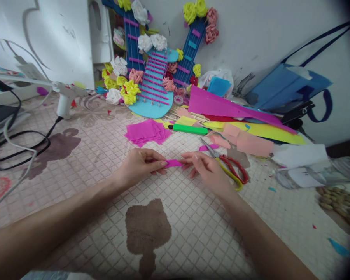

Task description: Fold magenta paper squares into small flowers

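Between my two hands is a small folded strip of magenta paper, held just above the table. My left hand is closed, pinching the strip's left end between thumb and fingers. At the right end, the bent fingers of my right hand close on the strip's tip; part of that grip is hidden. Scissors with red and yellow handles lie beside and partly behind my right hand. Another folded magenta piece rests under their blades. Behind my left hand is a stack of magenta paper squares.
A green marker or cutter lies before coloured paper sheets. Decorated blue paper instruments with paper flowers lean on the wall. A white glue gun and cables stand left. A clear jar and peanuts are right.
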